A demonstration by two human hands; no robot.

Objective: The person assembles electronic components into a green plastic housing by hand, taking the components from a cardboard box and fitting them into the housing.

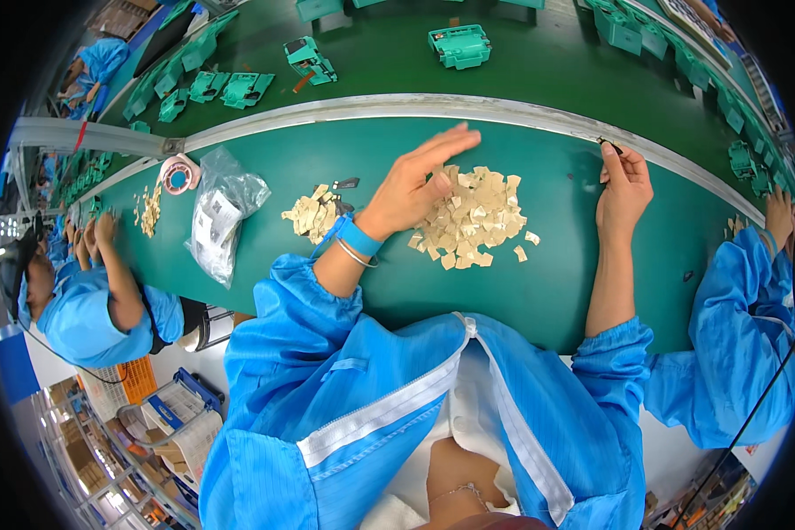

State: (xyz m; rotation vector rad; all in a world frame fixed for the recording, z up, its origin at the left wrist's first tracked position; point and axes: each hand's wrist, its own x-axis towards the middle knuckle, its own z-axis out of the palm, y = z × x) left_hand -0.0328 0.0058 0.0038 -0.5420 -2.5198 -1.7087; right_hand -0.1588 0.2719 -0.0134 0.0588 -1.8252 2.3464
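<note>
My left hand (415,181), with a blue band at its wrist, is over the left edge of a heap of small cream-coloured pieces (473,221). Its fingers are stretched out together and pointing right, and no held object shows in it. Farther right, near the metal rail, my right hand (625,181) pinches a small black piece (609,146) between thumb and forefinger. Some of the cream pieces look shiny, and a few lie loose at the heap's right side.
Left of my arm lie a smaller cream heap (312,215), a clear plastic bag (219,221) and a tape roll (178,175). Beyond the metal rail (397,108), green plastic housings (459,46) sit on a green belt. Co-workers in blue flank me at left (97,318) and right (742,327).
</note>
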